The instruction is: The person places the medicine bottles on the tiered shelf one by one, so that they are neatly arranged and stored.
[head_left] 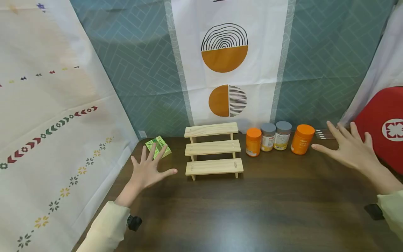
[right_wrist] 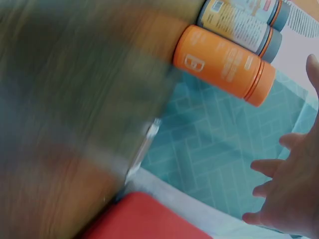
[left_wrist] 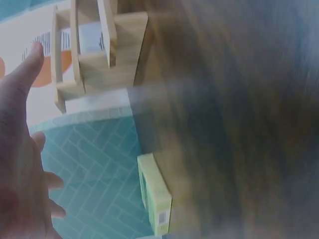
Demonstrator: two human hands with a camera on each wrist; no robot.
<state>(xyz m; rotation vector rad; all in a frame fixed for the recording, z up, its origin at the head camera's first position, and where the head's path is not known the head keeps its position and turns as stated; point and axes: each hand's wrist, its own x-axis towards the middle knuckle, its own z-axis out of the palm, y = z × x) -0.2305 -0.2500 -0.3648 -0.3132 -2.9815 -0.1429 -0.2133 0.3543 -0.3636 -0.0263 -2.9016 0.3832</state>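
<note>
Judging from my remote feed, no grasp has been made; both hands look to be at a ready pose. Left hand (head_left: 146, 171) is spread wide, holding nothing, fingers overlapping the green box (left_wrist: 158, 196) in the head view; left wrist view shows them apart. Right hand (head_left: 355, 148) is also wide and holding nothing, just beside the right-hand orange jar (head_left: 302, 140).

Next move, I'd say, calls for bringing one hand down and closing it on a near item; the jar needs a rounder grip than the box.

Jar: upright at the back of the bench (head_left: 214, 210), orange body and lid, pale print. Two grey-lidded jars (head_left: 267, 137) (head_left: 282, 135) and another orange jar (head_left: 253, 141) stand left of it. Box: left rear of the bench, light green, small barcode on one side; wooden three-step stand (head_left: 214, 148) between box and jars.
</note>
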